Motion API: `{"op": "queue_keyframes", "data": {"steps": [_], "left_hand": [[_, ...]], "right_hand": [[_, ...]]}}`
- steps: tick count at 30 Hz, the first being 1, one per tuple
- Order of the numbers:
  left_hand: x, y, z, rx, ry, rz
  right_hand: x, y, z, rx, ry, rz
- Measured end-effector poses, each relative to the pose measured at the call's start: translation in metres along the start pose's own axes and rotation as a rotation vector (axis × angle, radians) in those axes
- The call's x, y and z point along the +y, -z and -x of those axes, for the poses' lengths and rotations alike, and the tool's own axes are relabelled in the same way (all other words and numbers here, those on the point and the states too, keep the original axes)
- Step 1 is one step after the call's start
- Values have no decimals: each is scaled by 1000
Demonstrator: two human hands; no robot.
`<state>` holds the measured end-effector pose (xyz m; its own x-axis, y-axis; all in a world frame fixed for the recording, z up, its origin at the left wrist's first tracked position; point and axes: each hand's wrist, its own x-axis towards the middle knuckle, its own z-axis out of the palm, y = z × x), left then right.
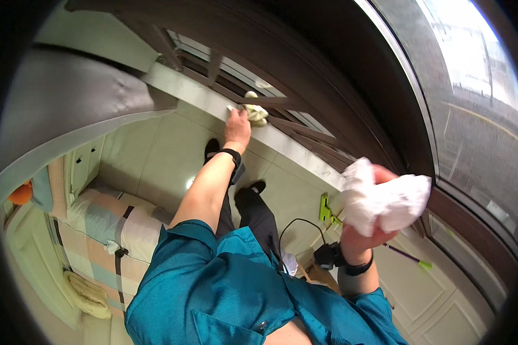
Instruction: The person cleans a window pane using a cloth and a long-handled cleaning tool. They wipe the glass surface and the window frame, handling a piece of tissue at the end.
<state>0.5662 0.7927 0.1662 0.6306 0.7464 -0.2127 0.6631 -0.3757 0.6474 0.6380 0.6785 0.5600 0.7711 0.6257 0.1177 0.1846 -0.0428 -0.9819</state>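
Observation:
My left hand point(238, 128) reaches to the pale marble windowsill point(203, 96), its fingers bent downward at the sill's edge. A small white bit shows by its fingertips; whether the hand grips it is unclear. Right beside those fingers lies a pale yellow-green item point(255, 113), perhaps a cloth or soft toy, against the dark window lattice point(265, 101). My right hand point(373, 235) is raised near the window frame and holds a crumpled white cloth or wad of paper point(384, 200), which hides most of its fingers.
A grey padded headboard or seat back point(82, 86) stands at the left, with a checked bedspread point(134, 233) below it. A green-headed tool point(324, 208) and a pole with a green end point(408, 255) are near the right cabinets. A black cable point(300, 219) hangs by my right wrist.

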Motion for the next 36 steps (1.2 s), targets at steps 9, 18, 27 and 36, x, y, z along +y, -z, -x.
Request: {"op": "queue_keyframes", "data": {"steps": [9, 18, 27, 36], "left_hand": [[51, -64, 26, -118, 95, 34], [63, -111, 90, 77, -5, 140], [123, -194, 124, 13, 67, -210], [242, -325, 239, -794, -368, 28]], "right_hand": [[40, 70, 153, 58, -363, 309], [61, 146, 244, 352, -532, 191], [84, 207, 333, 577, -622, 98], [96, 250, 409, 761, -750, -4]]}}
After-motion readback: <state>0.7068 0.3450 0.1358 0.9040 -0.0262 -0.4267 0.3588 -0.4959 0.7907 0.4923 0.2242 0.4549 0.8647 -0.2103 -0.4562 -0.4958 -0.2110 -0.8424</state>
